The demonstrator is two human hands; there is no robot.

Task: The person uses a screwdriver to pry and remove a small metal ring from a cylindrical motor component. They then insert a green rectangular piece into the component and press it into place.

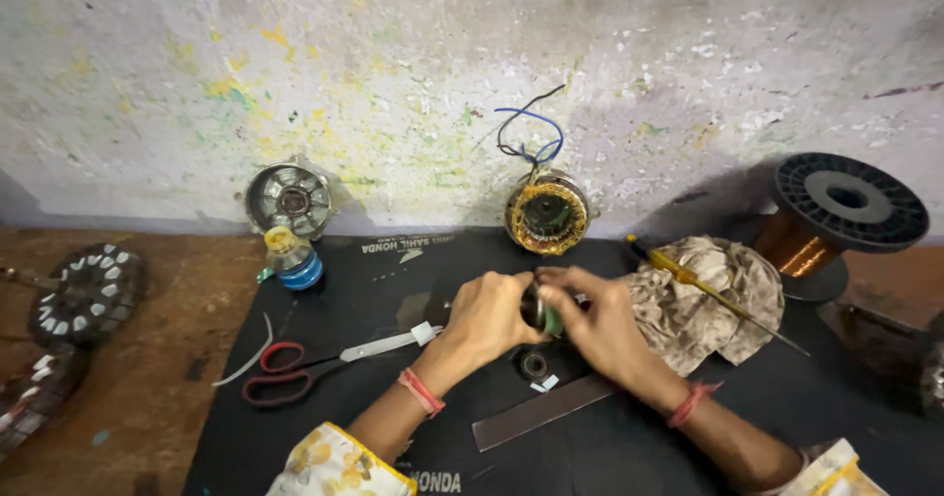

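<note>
My left hand [485, 317] and my right hand [592, 321] meet over the black mat [374, 290] and both grip one small dark round part with a green side [540, 312]. The fingers cover most of it, so its exact shape is hidden. Just below the hands lies a small black ring-shaped piece [534, 364] with a white scrap beside it. Both wrists wear red thread bands.
Red-handled scissors [295, 368] lie left of my hands, a flat metal strip [543, 410] below them. A crumpled rag [703, 294] with a yellow-handled screwdriver [703, 290], a copper wire spool [831, 223], a wound stator [547, 213], a metal housing [290, 199], a small bottle [293, 258] and winding cores [87, 292] surround the mat.
</note>
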